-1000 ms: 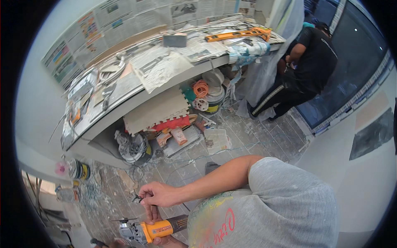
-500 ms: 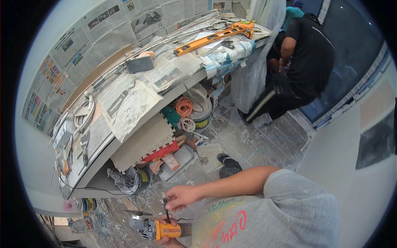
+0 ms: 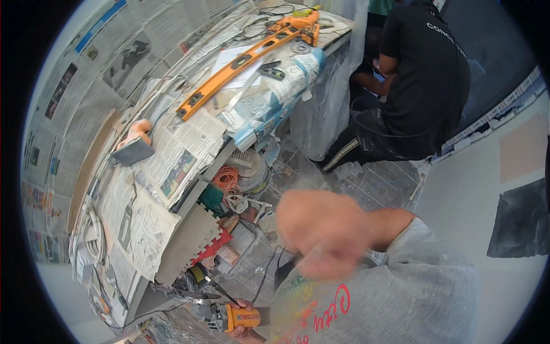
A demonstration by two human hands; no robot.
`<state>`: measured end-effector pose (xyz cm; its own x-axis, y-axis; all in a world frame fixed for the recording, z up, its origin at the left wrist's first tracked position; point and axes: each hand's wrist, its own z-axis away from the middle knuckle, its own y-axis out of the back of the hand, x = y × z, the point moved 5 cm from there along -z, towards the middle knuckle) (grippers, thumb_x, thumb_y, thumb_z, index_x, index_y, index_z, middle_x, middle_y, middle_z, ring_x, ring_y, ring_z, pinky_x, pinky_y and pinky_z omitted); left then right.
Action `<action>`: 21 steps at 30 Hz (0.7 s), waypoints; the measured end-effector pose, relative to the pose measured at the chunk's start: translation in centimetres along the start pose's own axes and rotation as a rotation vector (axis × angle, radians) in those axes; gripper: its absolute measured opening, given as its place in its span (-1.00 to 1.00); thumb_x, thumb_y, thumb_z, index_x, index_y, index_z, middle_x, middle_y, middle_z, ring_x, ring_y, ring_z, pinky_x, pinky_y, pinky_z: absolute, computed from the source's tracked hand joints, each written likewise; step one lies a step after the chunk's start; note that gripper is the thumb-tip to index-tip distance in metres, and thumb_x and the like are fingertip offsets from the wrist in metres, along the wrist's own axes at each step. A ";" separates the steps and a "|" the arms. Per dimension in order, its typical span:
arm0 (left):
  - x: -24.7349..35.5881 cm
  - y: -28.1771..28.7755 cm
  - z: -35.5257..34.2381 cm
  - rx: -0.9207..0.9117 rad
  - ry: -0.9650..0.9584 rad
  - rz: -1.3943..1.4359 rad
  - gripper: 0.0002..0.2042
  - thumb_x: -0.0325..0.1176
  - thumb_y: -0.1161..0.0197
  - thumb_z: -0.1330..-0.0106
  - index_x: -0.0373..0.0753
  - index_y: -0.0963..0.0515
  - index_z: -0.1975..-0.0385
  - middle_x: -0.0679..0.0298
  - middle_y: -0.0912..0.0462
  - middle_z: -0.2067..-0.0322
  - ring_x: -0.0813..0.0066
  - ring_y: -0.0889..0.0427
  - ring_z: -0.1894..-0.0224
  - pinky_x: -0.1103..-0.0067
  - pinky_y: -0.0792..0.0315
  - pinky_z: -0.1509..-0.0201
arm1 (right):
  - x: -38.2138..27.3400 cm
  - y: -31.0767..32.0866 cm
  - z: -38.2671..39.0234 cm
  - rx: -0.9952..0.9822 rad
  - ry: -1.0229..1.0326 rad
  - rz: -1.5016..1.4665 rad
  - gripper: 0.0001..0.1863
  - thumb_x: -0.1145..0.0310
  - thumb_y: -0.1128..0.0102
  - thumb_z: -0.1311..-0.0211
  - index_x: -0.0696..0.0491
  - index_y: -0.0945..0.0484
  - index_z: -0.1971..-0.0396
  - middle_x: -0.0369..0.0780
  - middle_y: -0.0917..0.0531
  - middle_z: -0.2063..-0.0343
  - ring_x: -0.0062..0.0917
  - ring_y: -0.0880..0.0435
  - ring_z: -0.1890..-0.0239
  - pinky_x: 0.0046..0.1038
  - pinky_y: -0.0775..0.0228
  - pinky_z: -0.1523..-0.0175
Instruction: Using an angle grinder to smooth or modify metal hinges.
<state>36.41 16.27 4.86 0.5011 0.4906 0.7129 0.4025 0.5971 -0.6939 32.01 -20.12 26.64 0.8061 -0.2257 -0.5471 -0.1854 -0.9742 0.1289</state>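
I am seeing the left hand (image 3: pixel 245 336) gripping a yellow angle grinder (image 3: pixel 245 319) at the near edge, a little left of the middle; its fingers are clamping around the body. A thin dark rod (image 3: pixel 222 291) is slanting up and leftward from those fingers, and I cannot tell whether they are pinning it too. The dark disc (image 3: pixel 200 296) is sitting at the grinder's left end. I am getting only a blur from the right hand (image 3: pixel 323 235), which is hanging farther off and to the right, apart from the grinder, so I cannot tell whether its fingers are apart or together. On the left, a paper-covered worktop (image 3: pixel 200 135) is stretching toward the far side, with an orange spirit level (image 3: pixel 220 81) and a grey float (image 3: pixel 134 152) lying on it. Below, an orange coil (image 3: pixel 226 179) is resting beyond a cream foam mat (image 3: pixel 192 241). At far right, another person (image 3: pixel 427 86) in black is facing away.
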 end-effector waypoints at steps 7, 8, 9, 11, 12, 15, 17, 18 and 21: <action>1.1 -1.3 -4.1 -0.040 0.084 -0.027 -0.40 -0.29 -0.45 0.15 -0.30 -0.34 0.08 0.09 -0.42 0.09 0.19 -0.48 0.10 0.29 -0.39 0.01 | -8.5 -2.8 -5.2 0.664 0.573 0.191 -0.75 0.49 -0.15 0.19 -0.06 -0.40 0.41 -0.16 -0.54 0.59 -0.54 -0.33 0.76 -0.54 -0.06 0.77; 0.8 -1.3 -4.8 -0.064 0.096 -0.005 -0.41 -0.28 -0.45 0.14 -0.29 -0.33 0.08 0.10 -0.41 0.10 0.19 -0.48 0.12 0.28 -0.38 0.00 | -7.9 -2.4 -5.4 0.312 0.445 0.283 -0.84 0.44 -0.18 0.07 0.03 -0.42 0.44 -0.21 -0.49 0.54 -0.50 -0.40 0.63 -0.49 -0.19 0.60; 0.9 -1.1 -5.1 -0.071 0.042 0.029 -0.42 -0.29 -0.44 0.14 -0.29 -0.33 0.09 0.10 -0.40 0.11 0.20 -0.48 0.13 0.28 -0.38 -0.01 | -6.3 -2.7 -5.3 0.100 0.269 0.286 -0.85 0.39 -0.21 0.01 0.06 -0.43 0.46 -0.24 -0.45 0.53 -0.47 -0.44 0.56 -0.44 -0.25 0.52; 0.7 -0.6 -5.7 -0.059 0.000 0.044 -0.43 -0.29 -0.43 0.14 -0.28 -0.33 0.10 0.12 -0.40 0.12 0.22 -0.48 0.14 0.27 -0.38 -0.03 | -2.7 -3.4 -3.5 -0.242 0.091 0.535 -0.79 0.29 -0.25 -0.05 0.09 -0.44 0.49 -0.27 -0.40 0.53 -0.40 -0.48 0.51 -0.35 -0.31 0.45; 0.9 -0.1 -5.9 -0.036 0.018 0.007 -0.43 -0.30 -0.42 0.14 -0.28 -0.34 0.10 0.12 -0.40 0.12 0.23 -0.48 0.14 0.27 -0.38 -0.04 | -0.5 -3.3 -2.6 -0.174 -0.002 0.488 -0.78 0.28 -0.21 -0.13 0.09 -0.42 0.51 -0.23 -0.44 0.51 -0.32 -0.48 0.51 -0.30 -0.33 0.44; 1.5 0.3 -5.9 -0.028 -0.017 0.003 -0.37 -0.30 -0.42 0.14 -0.28 -0.34 0.00 0.13 -0.39 0.11 0.25 -0.48 0.13 0.33 -0.41 0.03 | 7.0 -3.3 2.2 -0.276 -0.338 0.536 -0.76 0.25 -0.20 -0.20 0.10 -0.44 0.50 -0.18 -0.47 0.50 -0.21 -0.52 0.44 -0.24 -0.39 0.35; 1.6 0.6 -5.9 0.066 0.003 -0.088 -0.45 -0.24 -0.38 0.07 -0.24 -0.37 0.04 0.19 -0.45 0.18 0.29 -0.52 0.15 0.38 -0.40 -0.02 | 12.4 -2.3 7.0 -0.468 -0.717 0.533 -0.76 0.20 -0.19 -0.20 0.09 -0.49 0.43 -0.15 -0.52 0.41 -0.18 -0.57 0.33 -0.23 -0.45 0.24; 1.5 0.6 -6.2 0.107 0.001 -0.101 -0.45 -0.24 -0.38 0.07 -0.24 -0.37 0.04 0.19 -0.46 0.18 0.29 -0.52 0.15 0.38 -0.40 -0.02 | 14.2 -1.1 8.4 -0.405 -0.675 0.561 -0.78 0.24 -0.18 -0.20 0.10 -0.48 0.42 -0.13 -0.52 0.40 -0.15 -0.57 0.32 -0.21 -0.44 0.23; 0.3 -0.3 -8.4 0.181 0.029 -0.101 -0.46 -0.24 -0.38 0.06 -0.24 -0.37 0.04 0.19 -0.46 0.18 0.30 -0.52 0.15 0.38 -0.40 -0.02 | 20.0 3.9 11.7 -0.243 -0.722 0.637 -0.82 0.30 -0.17 -0.21 0.11 -0.46 0.40 -0.10 -0.53 0.40 -0.11 -0.56 0.30 -0.18 -0.43 0.21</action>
<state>42.89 10.95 4.46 0.4880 0.4053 0.7730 0.3091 0.7480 -0.5874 40.86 -28.48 6.50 0.0452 -0.7328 -0.6789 -0.2799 -0.6617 0.6956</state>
